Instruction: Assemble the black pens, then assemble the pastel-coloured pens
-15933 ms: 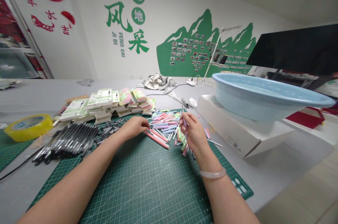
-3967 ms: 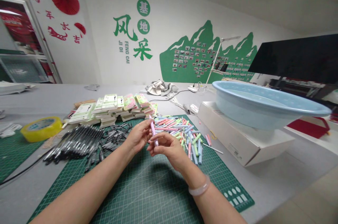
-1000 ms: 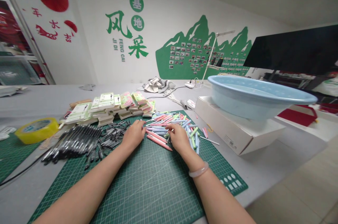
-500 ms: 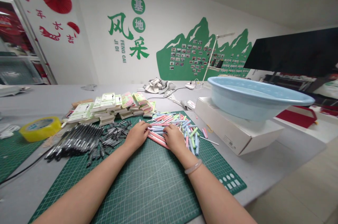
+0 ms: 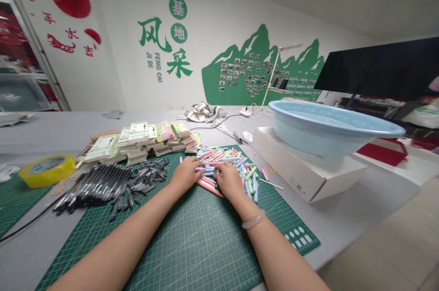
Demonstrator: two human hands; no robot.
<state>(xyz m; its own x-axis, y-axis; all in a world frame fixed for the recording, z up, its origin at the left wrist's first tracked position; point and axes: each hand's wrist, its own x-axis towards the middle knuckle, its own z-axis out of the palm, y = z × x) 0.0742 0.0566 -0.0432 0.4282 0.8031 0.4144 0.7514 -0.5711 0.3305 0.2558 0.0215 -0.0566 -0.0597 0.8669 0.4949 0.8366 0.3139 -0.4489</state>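
Both hands are at the near edge of a loose pile of pastel pens (image 5: 252,179) in pink, blue and green, on a green cutting mat (image 5: 192,245). My left hand (image 5: 187,174) has its fingers curled onto the left ends of a few pens. Facing it, my right hand (image 5: 230,182) bends its fingers over the right ends of these pens. Several pink pens (image 5: 208,185) lie side by side below the fingertips. The hands partly hide the pens between them. Left of my left hand lie black pens (image 5: 99,185), with smaller dark pieces (image 5: 149,176) beside them.
Small boxes or pads (image 5: 137,133) are stacked behind the black pens. A yellow tape roll (image 5: 48,169) lies at the left. On the right, a blue basin (image 5: 329,131) rests on a white box (image 5: 288,167). Crumpled cloth (image 5: 204,111) and a lamp (image 5: 274,71) are further back.
Both hands stay close together at the pens, with small finger shifts. The whole view has shifted slightly.
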